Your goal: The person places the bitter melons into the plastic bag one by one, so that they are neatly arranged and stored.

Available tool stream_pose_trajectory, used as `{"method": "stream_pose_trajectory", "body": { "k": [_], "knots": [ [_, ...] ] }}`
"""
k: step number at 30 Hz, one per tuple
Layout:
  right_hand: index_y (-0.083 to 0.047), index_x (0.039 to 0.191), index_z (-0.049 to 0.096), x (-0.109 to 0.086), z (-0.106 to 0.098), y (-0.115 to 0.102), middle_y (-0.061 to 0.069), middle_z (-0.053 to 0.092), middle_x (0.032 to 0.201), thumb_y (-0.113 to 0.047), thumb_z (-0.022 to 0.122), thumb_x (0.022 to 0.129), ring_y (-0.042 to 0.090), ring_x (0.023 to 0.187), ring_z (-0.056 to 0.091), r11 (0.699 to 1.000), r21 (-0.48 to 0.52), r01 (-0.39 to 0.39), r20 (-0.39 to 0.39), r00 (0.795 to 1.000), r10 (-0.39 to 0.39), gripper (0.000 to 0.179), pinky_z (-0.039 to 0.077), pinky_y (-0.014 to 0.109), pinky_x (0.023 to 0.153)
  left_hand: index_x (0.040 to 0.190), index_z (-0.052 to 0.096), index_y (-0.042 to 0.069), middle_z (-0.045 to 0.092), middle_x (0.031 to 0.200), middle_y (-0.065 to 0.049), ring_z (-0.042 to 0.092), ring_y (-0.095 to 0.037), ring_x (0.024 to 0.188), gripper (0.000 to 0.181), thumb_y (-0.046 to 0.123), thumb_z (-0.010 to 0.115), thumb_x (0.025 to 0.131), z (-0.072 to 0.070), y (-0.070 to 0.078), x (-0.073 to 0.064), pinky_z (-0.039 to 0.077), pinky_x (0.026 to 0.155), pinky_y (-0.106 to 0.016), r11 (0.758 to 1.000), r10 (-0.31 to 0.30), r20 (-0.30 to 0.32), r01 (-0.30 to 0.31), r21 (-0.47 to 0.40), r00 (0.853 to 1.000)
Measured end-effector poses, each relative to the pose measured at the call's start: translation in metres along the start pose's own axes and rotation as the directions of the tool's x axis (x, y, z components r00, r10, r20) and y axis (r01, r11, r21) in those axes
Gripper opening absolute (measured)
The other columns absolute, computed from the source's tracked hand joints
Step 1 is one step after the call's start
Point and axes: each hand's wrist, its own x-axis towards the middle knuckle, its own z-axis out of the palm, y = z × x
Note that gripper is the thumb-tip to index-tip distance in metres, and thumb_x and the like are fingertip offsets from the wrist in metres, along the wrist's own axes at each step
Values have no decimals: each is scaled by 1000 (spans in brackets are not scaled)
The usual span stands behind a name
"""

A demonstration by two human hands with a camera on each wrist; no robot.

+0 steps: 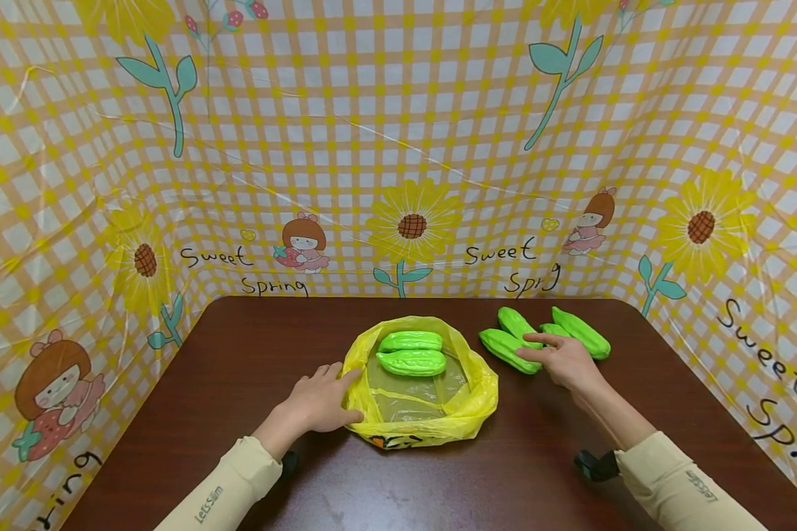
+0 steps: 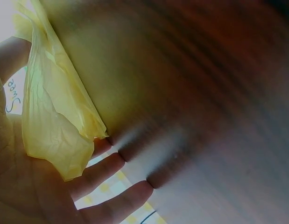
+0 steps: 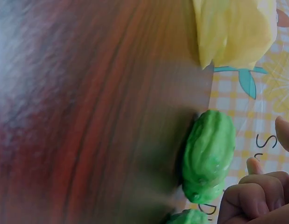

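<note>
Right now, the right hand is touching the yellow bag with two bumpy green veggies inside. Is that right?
Not quite: it's the left hand, not the right hand, that touches the yellow bag with two bumpy green veggies inside. The head view shows it.

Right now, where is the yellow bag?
In the head view, the yellow bag sits near the middle of the table, with the left hand at its left side and loose green gourds to its right.
</note>
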Motion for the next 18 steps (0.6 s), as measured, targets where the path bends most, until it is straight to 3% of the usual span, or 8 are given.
{"method": "stream_pose_trajectory", "body": {
  "k": [18],
  "knots": [
    [-6,144,55,7,-3,24,-15,23,48,-43,75,89,7,43,25,999,-47,-27,-51,998,24,69,35,29,48,154,42,22,38,157,-18,38,-39,144,78,54,70,89,-2,2,-1,37,106,-62,1000,-8,-1,8,4,1000]
  ]
}}
